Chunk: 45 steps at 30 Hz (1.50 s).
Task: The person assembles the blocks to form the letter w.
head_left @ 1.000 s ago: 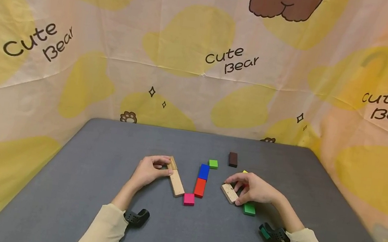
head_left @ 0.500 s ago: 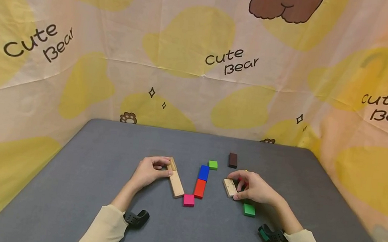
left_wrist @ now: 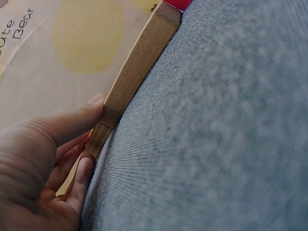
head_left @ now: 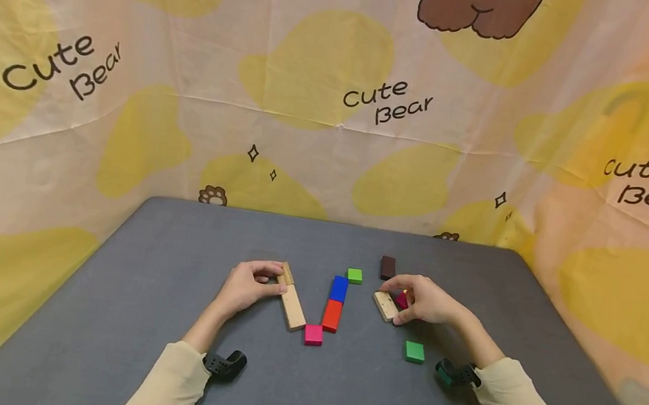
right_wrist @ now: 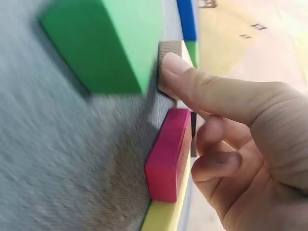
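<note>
My left hand [head_left: 247,287] pinches the far end of two plain wooden blocks laid end to end on the table. In the left wrist view, the thumb lies near the joint between the longer wooden block [left_wrist: 139,60] and the smaller wooden piece [left_wrist: 100,137]. A pink block [head_left: 313,335] sits at the row's near end. My right hand [head_left: 430,302] grips a pale wooden block [head_left: 384,306] by its two ends, thumb at the near one. Beside its fingers lie a magenta block [right_wrist: 168,156] and a yellow block [right_wrist: 162,215], mostly covered by the hand in the head view.
Between the hands, a red block [head_left: 331,316] and a blue block [head_left: 339,289] form a line, with a light green block [head_left: 354,276] at its far end. A dark brown block [head_left: 388,268] lies at the back, a green block [head_left: 414,352] nearer the front on the grey table [head_left: 313,397].
My right hand has moved away from the body with the pale wooden block, uncovering more of the green block. The left hand has stayed on its wooden blocks.
</note>
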### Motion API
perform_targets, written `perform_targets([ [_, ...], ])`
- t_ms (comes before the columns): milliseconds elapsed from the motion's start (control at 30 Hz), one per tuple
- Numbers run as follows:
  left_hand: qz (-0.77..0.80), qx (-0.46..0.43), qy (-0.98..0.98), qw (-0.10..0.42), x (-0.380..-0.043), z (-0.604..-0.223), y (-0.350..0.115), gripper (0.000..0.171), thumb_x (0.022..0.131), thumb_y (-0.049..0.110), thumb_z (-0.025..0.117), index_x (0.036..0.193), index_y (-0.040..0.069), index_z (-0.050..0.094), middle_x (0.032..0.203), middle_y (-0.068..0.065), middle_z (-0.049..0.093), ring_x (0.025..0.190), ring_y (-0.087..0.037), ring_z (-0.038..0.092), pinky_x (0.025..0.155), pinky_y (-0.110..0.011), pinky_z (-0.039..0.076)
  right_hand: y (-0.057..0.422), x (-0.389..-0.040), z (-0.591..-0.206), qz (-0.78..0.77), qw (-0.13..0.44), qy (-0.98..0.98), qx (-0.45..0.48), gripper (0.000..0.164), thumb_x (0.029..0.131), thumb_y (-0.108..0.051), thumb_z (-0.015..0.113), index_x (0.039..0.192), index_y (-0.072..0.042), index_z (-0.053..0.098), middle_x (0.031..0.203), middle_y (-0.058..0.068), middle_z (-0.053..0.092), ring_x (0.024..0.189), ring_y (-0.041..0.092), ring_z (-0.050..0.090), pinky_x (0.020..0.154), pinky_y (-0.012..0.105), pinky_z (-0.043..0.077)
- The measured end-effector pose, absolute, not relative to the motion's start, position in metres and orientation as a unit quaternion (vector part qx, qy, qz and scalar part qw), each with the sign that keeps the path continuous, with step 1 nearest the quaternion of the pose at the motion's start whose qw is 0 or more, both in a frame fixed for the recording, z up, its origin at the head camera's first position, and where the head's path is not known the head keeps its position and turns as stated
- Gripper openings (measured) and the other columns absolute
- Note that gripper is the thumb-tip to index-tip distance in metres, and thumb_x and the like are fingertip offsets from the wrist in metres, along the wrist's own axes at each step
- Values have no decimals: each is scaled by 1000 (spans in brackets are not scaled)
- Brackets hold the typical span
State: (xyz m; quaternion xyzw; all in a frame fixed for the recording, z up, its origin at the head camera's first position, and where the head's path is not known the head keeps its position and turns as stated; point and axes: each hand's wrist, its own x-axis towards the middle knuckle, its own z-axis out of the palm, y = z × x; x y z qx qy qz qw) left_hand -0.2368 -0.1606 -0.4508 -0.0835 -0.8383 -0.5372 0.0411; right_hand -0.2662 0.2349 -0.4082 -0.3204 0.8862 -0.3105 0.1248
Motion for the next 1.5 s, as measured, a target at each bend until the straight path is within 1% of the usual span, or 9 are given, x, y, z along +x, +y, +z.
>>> perform_targets([
  [67, -535, -85, -840, 42, -236, -451, -161, 34, 78, 17, 86, 108, 9, 75, 124, 1, 66, 114, -16, 59, 94, -37, 49, 234, -273, -407, -315, 132, 885, -318, 56, 74, -14, 87, 126, -10, 64, 115, 3, 63, 59, 16, 49, 53, 27, 43],
  [133, -533, -86, -841, 43, -235, -451, -162, 34, 78, 18, 86, 108, 9, 75, 124, 0, 66, 114, -17, 59, 94, -38, 49, 234, -279, -406, -317, 136, 882, -321, 56, 75, -13, 87, 125, -8, 64, 119, 5, 64, 60, 17, 49, 54, 27, 43],
  [400, -535, -86, -840, 36, -238, -453, -162, 34, 78, 21, 87, 108, 11, 75, 124, 4, 65, 114, -15, 58, 94, -36, 49, 228, -293, -404, -313, 143, 876, -339, 56, 75, -16, 88, 125, -9, 65, 117, 3, 64, 57, 16, 44, 54, 27, 40],
  [600, -537, -87, -838, 40, -239, -451, -162, 34, 77, 20, 87, 107, 10, 76, 122, 3, 66, 113, -14, 59, 94, -36, 49, 221, -298, -405, -301, 149, 875, -350, 57, 75, -14, 87, 127, -8, 64, 123, 3, 64, 57, 16, 46, 54, 27, 41],
  [767, -535, -96, -839, 43, -240, -450, -162, 35, 77, 19, 87, 108, 9, 75, 123, 0, 66, 114, -17, 59, 94, -38, 49, 219, -300, -403, -311, 161, 869, -349, 57, 76, -9, 86, 128, -6, 63, 125, 6, 63, 57, 18, 49, 54, 27, 45],
  [933, -531, -89, -842, 42, -239, -451, -163, 34, 77, 20, 87, 107, 11, 76, 122, 4, 66, 113, -14, 59, 94, -36, 49, 217, -303, -404, -328, 179, 859, -351, 56, 77, -6, 84, 129, -6, 62, 127, 6, 63, 56, 17, 49, 54, 27, 46],
  [1133, -532, -86, -841, 46, -238, -450, -164, 34, 76, 21, 88, 107, 12, 76, 121, 5, 66, 112, -13, 59, 93, -35, 49, 215, -304, -403, -336, 178, 854, -355, 56, 77, -4, 84, 128, -4, 62, 127, 9, 62, 55, 15, 49, 53, 26, 46],
  [1300, -535, -91, -838, 48, -236, -450, -164, 34, 77, 20, 87, 107, 10, 76, 121, 2, 67, 112, -16, 60, 93, -37, 49, 213, -302, -404, -341, 185, 854, -347, 58, 77, -3, 84, 130, -5, 62, 128, 8, 61, 57, 17, 52, 54, 28, 49],
  [1500, -540, -86, -836, 48, -236, -452, -163, 32, 76, 18, 87, 106, 11, 76, 121, 4, 67, 111, -13, 60, 93, -36, 50, 213, -300, -405, -345, 184, 855, -341, 59, 78, -4, 83, 133, -5, 61, 129, 8, 61, 63, 23, 58, 57, 30, 51],
])
